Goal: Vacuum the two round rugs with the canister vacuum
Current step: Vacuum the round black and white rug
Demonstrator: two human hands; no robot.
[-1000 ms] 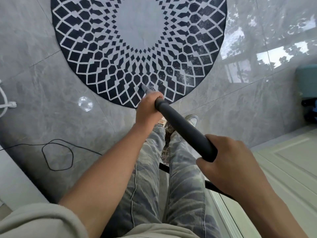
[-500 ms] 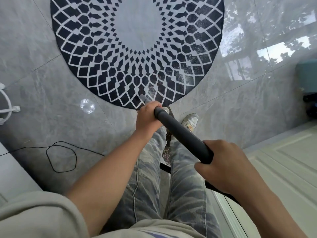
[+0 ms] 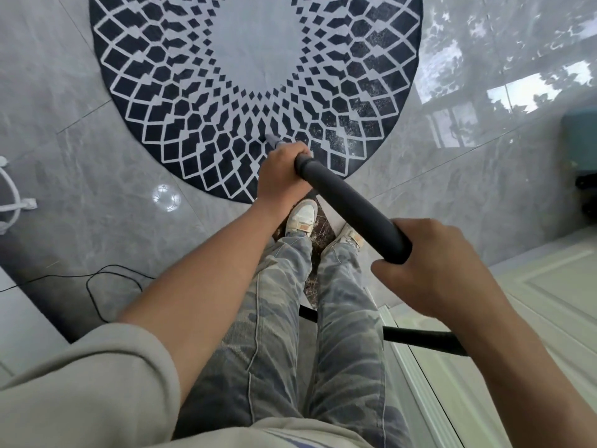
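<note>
A thin black cord (image 3: pixel 113 286) loops on the grey tile floor (image 3: pixel 484 205) to the person's left, well apart from the round rug (image 3: pixel 255 76). A white curved object (image 3: pixel 13 202) sits at the left edge, a teal object (image 3: pixel 581 140) at the right edge, and a pale panelled door (image 3: pixel 549 286) is beside the right arm. The black-and-white rug lies just ahead of the shoes (image 3: pixel 302 216). The left hand (image 3: pixel 282 176) curls tightly round the front of the dark vacuum wand (image 3: pixel 352 205), whose grey nozzle (image 3: pixel 273 140) points at the rug's patterned band near its closest edge. The right hand (image 3: pixel 436 270) wraps its fingers round the wand's rear end. The black hose (image 3: pixel 420 337) runs behind the legs.
</note>
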